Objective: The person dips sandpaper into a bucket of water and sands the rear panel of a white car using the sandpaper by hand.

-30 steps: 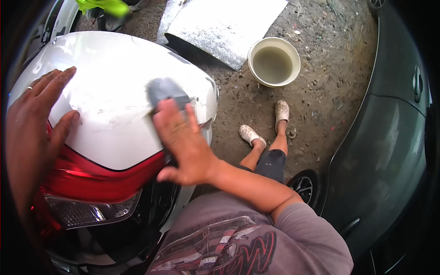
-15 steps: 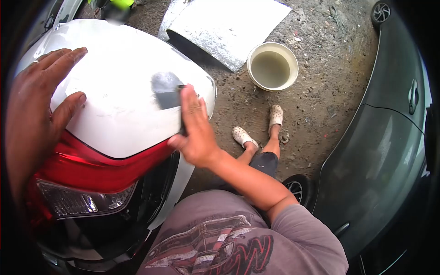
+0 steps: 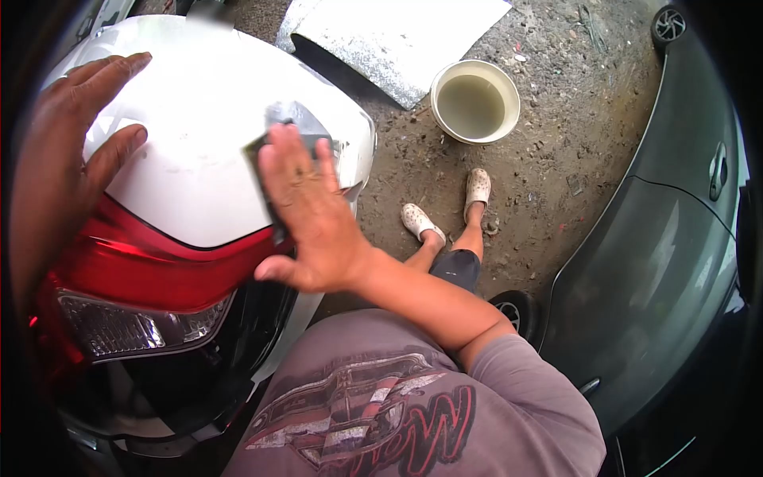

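My right hand (image 3: pixel 306 203) lies flat over a thin dark pad (image 3: pixel 259 163), holding it against the white car panel (image 3: pixel 187 195); its thumb sticks out toward the red tail light (image 3: pixel 159 270). Most of the pad is hidden beneath the palm and fingers. A grey patch (image 3: pixel 296 114) on the panel shows just beyond my fingertips. On the left side, my left hand (image 3: pixel 95 119) rests with spread fingers on the same panel, holding nothing.
A bucket (image 3: pixel 475 103) of cloudy water stands on the dirt ground beside a white sheet-like panel (image 3: pixel 405 48). A dark grey car (image 3: pixel 636 294) is on the right. Below the tail light is a clear lamp (image 3: pixel 131 330). My shoes (image 3: pixel 477 187) are on the ground.
My right hand has slid left across the white panel with the dark pad, now covering part of the grey patch. My left hand stays on the panel; the whole view has shifted slightly.
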Demonstrator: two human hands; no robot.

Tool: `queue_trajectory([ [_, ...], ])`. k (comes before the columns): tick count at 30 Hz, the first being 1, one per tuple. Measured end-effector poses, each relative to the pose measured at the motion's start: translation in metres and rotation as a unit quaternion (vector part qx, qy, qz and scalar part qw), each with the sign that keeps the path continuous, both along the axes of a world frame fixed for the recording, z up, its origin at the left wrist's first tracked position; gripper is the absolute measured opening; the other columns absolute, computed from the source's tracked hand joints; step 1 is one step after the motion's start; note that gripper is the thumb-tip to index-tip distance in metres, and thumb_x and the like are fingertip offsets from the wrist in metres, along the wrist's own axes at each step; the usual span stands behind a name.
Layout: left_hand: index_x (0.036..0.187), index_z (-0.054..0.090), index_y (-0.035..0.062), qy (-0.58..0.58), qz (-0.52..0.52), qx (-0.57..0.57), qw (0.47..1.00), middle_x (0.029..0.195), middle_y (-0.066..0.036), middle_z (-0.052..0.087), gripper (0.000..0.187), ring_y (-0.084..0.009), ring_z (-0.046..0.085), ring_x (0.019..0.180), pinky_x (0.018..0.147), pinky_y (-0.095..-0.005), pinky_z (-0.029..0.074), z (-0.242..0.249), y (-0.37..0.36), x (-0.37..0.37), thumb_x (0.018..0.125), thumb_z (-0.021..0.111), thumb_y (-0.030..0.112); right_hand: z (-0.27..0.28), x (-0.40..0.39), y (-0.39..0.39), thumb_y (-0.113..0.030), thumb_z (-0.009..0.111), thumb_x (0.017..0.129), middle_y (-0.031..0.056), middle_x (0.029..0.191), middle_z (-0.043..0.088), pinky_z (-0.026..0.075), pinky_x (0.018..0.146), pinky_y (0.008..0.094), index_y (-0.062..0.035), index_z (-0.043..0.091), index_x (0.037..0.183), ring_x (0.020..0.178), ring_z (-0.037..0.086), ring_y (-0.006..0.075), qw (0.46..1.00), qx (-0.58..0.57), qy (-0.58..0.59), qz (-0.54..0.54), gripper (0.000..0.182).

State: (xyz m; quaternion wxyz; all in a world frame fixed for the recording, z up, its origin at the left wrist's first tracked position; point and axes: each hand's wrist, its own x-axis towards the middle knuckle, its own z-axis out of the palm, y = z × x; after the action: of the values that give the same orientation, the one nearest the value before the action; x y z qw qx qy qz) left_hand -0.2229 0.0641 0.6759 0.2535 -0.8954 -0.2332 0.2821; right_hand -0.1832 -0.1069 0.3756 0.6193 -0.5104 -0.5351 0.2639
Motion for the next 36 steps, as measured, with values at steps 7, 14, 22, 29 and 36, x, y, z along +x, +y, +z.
queue_trajectory([
  [7, 0.156, 0.058, 0.0125, 0.034, -0.013, -0.005, 0.999, 0.149, -0.024, 0.064, 0.062, -0.0431, 0.06, 0.138, 0.116, -0.0511, 0.048, 0.006, 0.009, 0.002, 0.097, 0.076, 0.014, -0.007, -0.002, 0.005, -0.086, 0.044, 0.098, 0.028, 0.18, 0.013, 0.003, 0.131, 0.0664, 0.0012, 0.01, 0.174, 0.168, 0.01, 0.0438, 1.0, 0.006, -0.003, -0.02, 0.121],
  [14, 0.155, 0.058, 0.0102, 0.024, -0.005, -0.011, 1.0, 0.148, -0.025, 0.064, 0.06, -0.0454, 0.061, 0.135, 0.115, -0.0512, 0.048, 0.007, 0.007, 0.004, 0.098, 0.075, 0.017, -0.056, 0.008, -0.009, -0.084, 0.048, 0.098, 0.0269, 0.18, 0.018, 0.005, 0.132, 0.0658, -0.0038, 0.013, 0.175, 0.168, 0.017, 0.0416, 0.996, -0.085, -0.01, 0.005, 0.117],
  [22, 0.152, 0.06, 0.0073, 0.028, -0.04, 0.002, 0.999, 0.144, -0.023, 0.067, 0.056, -0.0426, 0.063, 0.131, 0.114, -0.0496, 0.048, 0.006, 0.015, 0.0, 0.098, 0.074, 0.015, 0.03, 0.022, 0.019, -0.084, 0.049, 0.097, 0.0264, 0.179, 0.023, 0.006, 0.131, 0.0667, -0.0021, 0.021, 0.174, 0.168, 0.018, 0.0404, 0.996, 0.041, -0.082, 0.008, 0.115],
  [29, 0.147, 0.063, 0.002, 0.029, -0.007, -0.008, 1.0, 0.14, -0.02, 0.07, 0.048, -0.0394, 0.067, 0.123, 0.11, -0.0485, 0.049, 0.005, 0.005, 0.012, 0.102, 0.068, 0.019, 0.037, 0.02, 0.029, -0.082, 0.049, 0.098, 0.0252, 0.179, 0.024, 0.004, 0.132, 0.065, -0.0035, 0.022, 0.174, 0.167, 0.02, 0.0409, 0.994, 0.084, -0.063, 0.005, 0.113],
  [36, 0.149, 0.062, 0.0047, 0.052, 0.037, 0.005, 0.998, 0.139, -0.019, 0.07, 0.046, -0.0378, 0.065, 0.129, 0.12, -0.0559, 0.042, 0.008, -0.004, 0.02, 0.105, 0.063, 0.019, 0.007, 0.029, 0.013, -0.082, 0.048, 0.099, 0.0236, 0.179, 0.025, 0.006, 0.131, 0.0668, -0.0039, 0.025, 0.174, 0.168, 0.02, 0.0397, 0.995, 0.06, -0.077, 0.026, 0.111],
])
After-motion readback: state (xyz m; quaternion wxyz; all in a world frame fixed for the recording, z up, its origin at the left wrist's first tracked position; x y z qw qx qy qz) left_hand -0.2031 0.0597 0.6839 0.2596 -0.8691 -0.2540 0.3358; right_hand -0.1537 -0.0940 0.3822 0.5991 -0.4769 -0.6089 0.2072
